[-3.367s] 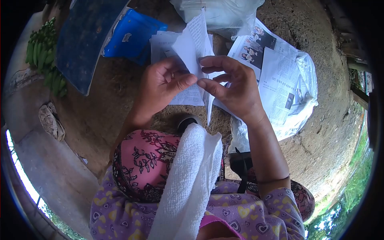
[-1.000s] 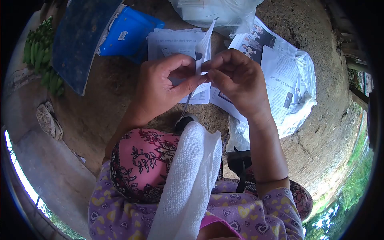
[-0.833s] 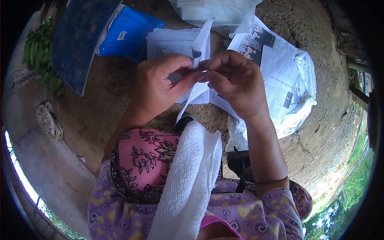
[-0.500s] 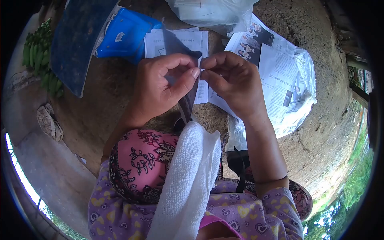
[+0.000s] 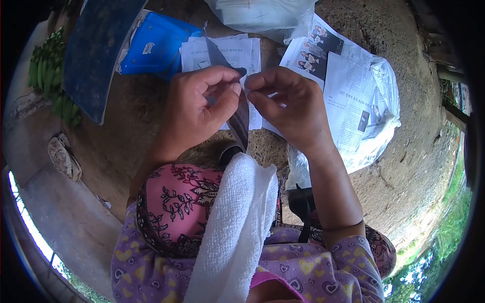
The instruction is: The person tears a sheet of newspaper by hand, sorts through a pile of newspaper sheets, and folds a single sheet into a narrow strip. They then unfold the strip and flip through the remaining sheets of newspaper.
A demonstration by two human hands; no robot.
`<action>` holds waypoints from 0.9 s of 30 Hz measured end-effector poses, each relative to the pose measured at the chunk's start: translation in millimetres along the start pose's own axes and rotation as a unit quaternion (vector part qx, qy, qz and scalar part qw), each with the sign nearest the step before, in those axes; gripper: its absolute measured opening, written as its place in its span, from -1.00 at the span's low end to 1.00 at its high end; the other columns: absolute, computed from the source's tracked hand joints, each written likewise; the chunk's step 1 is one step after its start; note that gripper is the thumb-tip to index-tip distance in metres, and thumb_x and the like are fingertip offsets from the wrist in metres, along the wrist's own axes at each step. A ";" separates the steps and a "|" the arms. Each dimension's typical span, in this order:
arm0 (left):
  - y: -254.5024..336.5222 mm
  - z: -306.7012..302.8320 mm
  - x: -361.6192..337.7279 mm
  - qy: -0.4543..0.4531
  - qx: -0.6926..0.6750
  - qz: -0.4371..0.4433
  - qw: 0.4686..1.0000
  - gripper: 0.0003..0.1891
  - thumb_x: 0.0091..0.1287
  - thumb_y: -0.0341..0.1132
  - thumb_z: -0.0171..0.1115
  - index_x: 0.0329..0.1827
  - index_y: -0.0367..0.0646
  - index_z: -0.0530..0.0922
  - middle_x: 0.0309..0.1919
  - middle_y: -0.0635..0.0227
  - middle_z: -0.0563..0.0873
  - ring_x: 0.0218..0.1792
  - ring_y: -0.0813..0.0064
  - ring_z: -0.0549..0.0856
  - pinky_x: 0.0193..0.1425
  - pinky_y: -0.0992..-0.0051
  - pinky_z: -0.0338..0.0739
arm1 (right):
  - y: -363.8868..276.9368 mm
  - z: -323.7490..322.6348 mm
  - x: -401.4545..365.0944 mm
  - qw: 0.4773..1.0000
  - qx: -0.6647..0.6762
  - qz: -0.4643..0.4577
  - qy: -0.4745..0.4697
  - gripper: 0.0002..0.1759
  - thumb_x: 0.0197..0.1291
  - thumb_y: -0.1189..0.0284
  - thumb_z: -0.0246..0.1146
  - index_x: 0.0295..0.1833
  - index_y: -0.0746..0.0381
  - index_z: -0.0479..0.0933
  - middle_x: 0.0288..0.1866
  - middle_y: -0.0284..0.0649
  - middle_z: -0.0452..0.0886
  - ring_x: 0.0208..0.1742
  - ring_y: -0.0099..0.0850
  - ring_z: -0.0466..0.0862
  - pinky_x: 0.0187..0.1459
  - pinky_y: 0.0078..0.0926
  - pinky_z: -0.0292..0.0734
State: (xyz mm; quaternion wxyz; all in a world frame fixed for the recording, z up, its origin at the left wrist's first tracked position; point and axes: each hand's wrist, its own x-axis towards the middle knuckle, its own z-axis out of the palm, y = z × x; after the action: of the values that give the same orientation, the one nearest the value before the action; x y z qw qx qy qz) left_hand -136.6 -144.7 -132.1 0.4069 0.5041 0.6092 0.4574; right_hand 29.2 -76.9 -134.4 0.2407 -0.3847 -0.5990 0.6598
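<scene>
A sheet of newspaper (image 5: 237,123) hangs upright in front of me, seen almost edge-on, its face in shadow. My left hand (image 5: 204,103) pinches its upper part between thumb and forefinger, where the edge curls over darkly. At the sheet's right edge, my right hand (image 5: 290,98) has thumb and forefinger closed in a pinch; the exact contact is hard to see. Beneath the hands lies a stack of printed paper (image 5: 189,55) on the ground.
More newspaper (image 5: 341,96) lies on a clear plastic bag (image 5: 389,86) at the right. Another plastic bag (image 5: 262,17) is at the top. A blue container (image 5: 161,43), a dark blue panel (image 5: 96,60) and green bananas (image 5: 48,76) are leftward. A white towel (image 5: 235,217) hangs before me.
Both hands have shifted slightly left with the newspaper sheet. The right fingertips have drawn a little away from the left ones. The view has also moved slightly.
</scene>
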 end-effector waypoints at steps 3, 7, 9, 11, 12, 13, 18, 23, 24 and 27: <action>0.1 -1.0 -1.3 0.001 0.000 0.004 1.000 -0.85 0.20 -0.51 0.26 -0.21 -0.43 0.58 -0.47 0.25 0.70 -0.44 0.69 0.64 -0.38 0.65 0.53 | 0.4 0.6 -0.7 1.000 -0.004 -0.005 0.001 -0.83 0.04 0.58 0.28 -0.20 0.36 0.59 -0.32 -0.18 0.71 -0.32 -0.51 0.72 -0.29 -0.63 0.61; 2.8 -1.9 -2.4 0.000 0.009 0.022 1.000 -0.85 0.20 -0.52 0.25 -0.21 -0.43 0.58 -0.46 0.23 0.71 -0.43 0.67 0.65 -0.36 0.64 0.54 | -0.1 2.1 -1.3 1.000 -0.019 -0.023 0.001 -0.83 0.04 0.58 0.28 -0.20 0.36 0.59 -0.32 -0.19 0.71 -0.33 -0.52 0.72 -0.29 -0.63 0.61; 4.5 -2.4 -3.2 0.005 0.012 0.023 1.000 -0.85 0.20 -0.52 0.26 -0.21 -0.43 0.58 -0.45 0.23 0.71 -0.43 0.66 0.65 -0.36 0.63 0.55 | -0.8 3.0 -1.3 0.999 -0.021 -0.024 -0.002 -0.83 0.04 0.57 0.28 -0.21 0.36 0.60 -0.32 -0.20 0.71 -0.34 -0.52 0.72 -0.30 -0.63 0.61; 4.5 -3.1 -4.4 0.012 0.007 0.013 1.000 -0.84 0.19 -0.51 0.27 -0.21 -0.43 0.58 -0.45 0.22 0.71 -0.43 0.66 0.66 -0.35 0.63 0.55 | -0.9 4.0 -1.4 1.000 -0.009 -0.014 -0.004 -0.84 0.05 0.57 0.28 -0.21 0.36 0.60 -0.32 -0.20 0.71 -0.34 -0.53 0.72 -0.31 -0.63 0.61; 4.1 -3.9 -4.6 0.011 0.010 0.012 1.000 -0.84 0.19 -0.51 0.28 -0.21 -0.43 0.58 -0.45 0.22 0.71 -0.43 0.66 0.66 -0.35 0.63 0.55 | -0.9 4.5 -1.2 1.000 -0.008 -0.015 -0.005 -0.84 0.05 0.57 0.28 -0.21 0.36 0.60 -0.32 -0.20 0.71 -0.34 -0.54 0.72 -0.31 -0.64 0.61; 3.2 -4.9 -4.6 0.009 0.013 0.011 1.000 -0.84 0.19 -0.50 0.28 -0.21 -0.43 0.58 -0.45 0.23 0.71 -0.43 0.65 0.66 -0.35 0.63 0.55 | -0.7 4.9 -0.9 1.000 -0.006 -0.016 -0.006 -0.84 0.05 0.57 0.28 -0.21 0.36 0.60 -0.32 -0.20 0.71 -0.34 -0.54 0.72 -0.32 -0.64 0.61; -0.6 -6.5 -5.7 0.008 -0.009 0.022 1.000 -0.83 0.19 -0.50 0.29 -0.21 -0.43 0.58 -0.45 0.23 0.71 -0.43 0.65 0.66 -0.35 0.63 0.56 | 1.3 6.1 0.6 1.000 -0.005 -0.022 -0.008 -0.85 0.06 0.58 0.27 -0.21 0.36 0.60 -0.32 -0.20 0.71 -0.37 -0.56 0.71 -0.35 -0.65 0.60; 2.4 -6.2 -3.8 0.009 0.003 0.024 1.000 -0.83 0.20 -0.50 0.29 -0.21 -0.43 0.58 -0.45 0.23 0.71 -0.41 0.64 0.67 -0.33 0.63 0.56 | 0.9 6.5 1.1 1.000 -0.004 -0.020 -0.005 -0.85 0.07 0.58 0.27 -0.21 0.36 0.59 -0.33 -0.21 0.71 -0.40 -0.58 0.70 -0.38 -0.66 0.59; 2.9 -6.1 -3.6 0.009 0.005 0.018 1.000 -0.84 0.20 -0.50 0.29 -0.21 -0.43 0.58 -0.45 0.23 0.71 -0.41 0.64 0.67 -0.33 0.63 0.56 | 1.4 6.6 1.1 1.000 -0.001 -0.018 -0.005 -0.85 0.07 0.58 0.27 -0.21 0.36 0.59 -0.33 -0.21 0.71 -0.40 -0.58 0.70 -0.38 -0.66 0.59; 2.7 -6.0 -3.4 0.009 0.007 0.008 1.000 -0.84 0.20 -0.51 0.28 -0.21 -0.43 0.58 -0.44 0.22 0.71 -0.40 0.63 0.67 -0.33 0.63 0.56 | 2.4 6.5 1.3 1.000 0.006 -0.014 -0.007 -0.85 0.07 0.58 0.26 -0.21 0.37 0.59 -0.33 -0.22 0.71 -0.40 -0.59 0.69 -0.38 -0.66 0.59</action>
State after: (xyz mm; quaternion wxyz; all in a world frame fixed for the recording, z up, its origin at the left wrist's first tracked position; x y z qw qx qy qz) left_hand -141.2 -148.7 -127.8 0.3939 0.5077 0.6120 0.4610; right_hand 23.6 -80.2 -137.0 0.2476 -0.3704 -0.6021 0.6626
